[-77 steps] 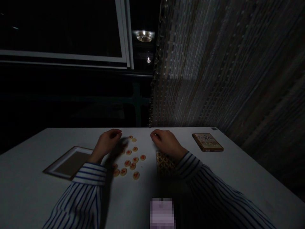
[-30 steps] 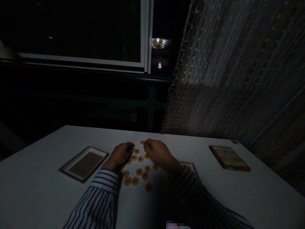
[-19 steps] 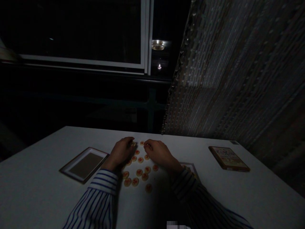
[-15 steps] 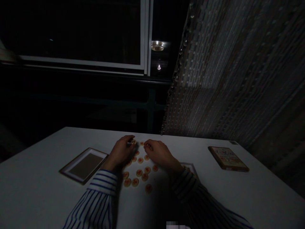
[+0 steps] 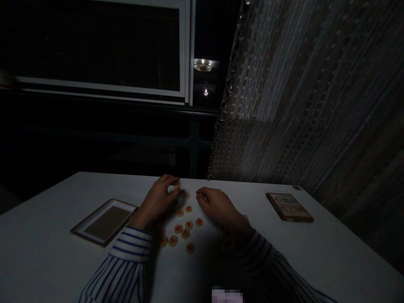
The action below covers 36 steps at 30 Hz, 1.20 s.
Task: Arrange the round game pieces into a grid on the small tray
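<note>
Well, from far off I see the left hand [image 5: 159,195] near the table's [image 5: 318,256] far edge, with one disc [image 5: 177,184] between thumb and fingertip. That hand is only a little open, about as wide as the disc. It pinches the rim, I think because the disc is small and flat, and this way its dark mark can be seen. The right hand [image 5: 219,206] is just across from it, with its fingers curled in and the tips close together; I cannot tell if anything is inside. Between the hands and down toward the near edge lie the red discs [image 5: 185,233], loose and flat, some touching and some apart. They lie face up, so I guess the marks are easy to read. The left hand hides part of the bunch, and one sits in shadow near the far edge. Under the right wrist are dim dark discs [image 5: 227,241], and that arm is in the way, so I cannot tell how they sit. A tray [image 5: 107,221] lies toward the left edge, beside the left wrist. A box [image 5: 289,207] lies flat near the far right corner, well apart from both hands. Past the far edge hangs a string curtain [image 5: 268,134], next to a dark window [image 5: 186,46].
</note>
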Tool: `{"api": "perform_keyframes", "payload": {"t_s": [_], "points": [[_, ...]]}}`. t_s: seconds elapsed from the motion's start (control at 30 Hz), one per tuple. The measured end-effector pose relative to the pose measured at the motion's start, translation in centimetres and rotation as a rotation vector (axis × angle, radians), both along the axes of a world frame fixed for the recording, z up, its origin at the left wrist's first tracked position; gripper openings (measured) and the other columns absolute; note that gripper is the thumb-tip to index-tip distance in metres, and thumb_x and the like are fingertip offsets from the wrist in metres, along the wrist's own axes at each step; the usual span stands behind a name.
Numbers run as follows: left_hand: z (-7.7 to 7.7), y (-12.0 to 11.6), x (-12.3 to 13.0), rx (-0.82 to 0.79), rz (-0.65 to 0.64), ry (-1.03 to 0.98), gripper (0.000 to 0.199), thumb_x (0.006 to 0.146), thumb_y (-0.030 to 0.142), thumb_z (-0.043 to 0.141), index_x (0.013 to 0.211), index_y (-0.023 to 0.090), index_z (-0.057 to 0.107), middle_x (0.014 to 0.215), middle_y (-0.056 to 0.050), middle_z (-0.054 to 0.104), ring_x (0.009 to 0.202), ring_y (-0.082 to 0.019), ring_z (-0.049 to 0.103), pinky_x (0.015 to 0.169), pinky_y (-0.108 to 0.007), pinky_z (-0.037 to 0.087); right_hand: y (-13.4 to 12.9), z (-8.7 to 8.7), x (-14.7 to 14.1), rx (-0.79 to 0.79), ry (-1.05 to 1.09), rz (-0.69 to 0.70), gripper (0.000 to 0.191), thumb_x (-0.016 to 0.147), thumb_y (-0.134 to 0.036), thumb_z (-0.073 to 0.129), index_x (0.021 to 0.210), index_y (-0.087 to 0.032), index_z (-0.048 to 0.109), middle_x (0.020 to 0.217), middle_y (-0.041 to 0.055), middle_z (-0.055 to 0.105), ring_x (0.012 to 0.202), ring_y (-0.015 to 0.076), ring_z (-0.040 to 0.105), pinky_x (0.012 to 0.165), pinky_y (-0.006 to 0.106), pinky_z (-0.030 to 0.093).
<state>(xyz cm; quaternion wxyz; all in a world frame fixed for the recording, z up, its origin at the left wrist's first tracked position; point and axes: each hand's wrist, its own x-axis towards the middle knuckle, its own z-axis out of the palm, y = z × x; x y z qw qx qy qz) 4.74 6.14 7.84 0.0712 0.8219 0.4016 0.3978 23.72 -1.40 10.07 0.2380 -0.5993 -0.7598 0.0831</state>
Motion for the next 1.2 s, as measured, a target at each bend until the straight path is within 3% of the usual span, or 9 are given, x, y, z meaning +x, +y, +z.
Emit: {"api": "perform_keyframes", "payload": {"t_s": [0.27,0.43,0.83,1.2], "points": [[1.8,-2.0,1.4,0.004,-0.071,-0.006,0.028,0.079,0.032,0.048,0.099,0.017,0.059,0.096,-0.005,0.057,0.089,-0.017,0.055,0.082,-0.031,0.045,-2.7,0.6,1.5,0.026,0.044,-0.045,0.029,0.085,-0.030,0.040,0.104,-0.021,0.059,0.098,0.0039,0.065,0.092,0.0158,0.058,0.079,0.025,0.038],[2.2,-3.0,2.4,-0.002,-0.111,0.014,0.028,0.079,0.033,0.048,0.102,0.019,0.058,0.098,-0.005,0.057,0.091,-0.018,0.055,0.078,-0.031,0.046,-4.3,0.5,3.0,0.052,0.092,-0.067,0.029,0.084,-0.030,0.040,0.104,-0.021,0.059,0.097,0.0036,0.065,0.089,0.0147,0.058,0.079,0.024,0.039],[1.8,-5.7,5.3,-0.045,-0.189,0.018,0.025,0.078,0.029,0.049,0.100,0.020,0.057,0.097,-0.005,0.058,0.089,-0.018,0.055,0.082,-0.034,0.045,-6.6,-0.9,6.3,0.033,0.173,-0.167,0.028,0.084,-0.029,0.041,0.102,-0.020,0.061,0.096,0.0041,0.065,0.087,0.0161,0.058,0.078,0.025,0.040],[-0.4,-7.6,7.8,-0.127,-0.165,-0.030,0.024,0.077,0.025,0.050,0.098,0.019,0.058,0.094,-0.005,0.057,0.087,-0.017,0.055,0.081,-0.032,0.045,-8.0,-2.9,8.9,0.117,0.305,-0.180,0.027,0.085,-0.028,0.039,0.094,-0.019,0.062,0.090,0.0038,0.066,0.084,0.0155,0.059,0.076,0.025,0.041]]}}
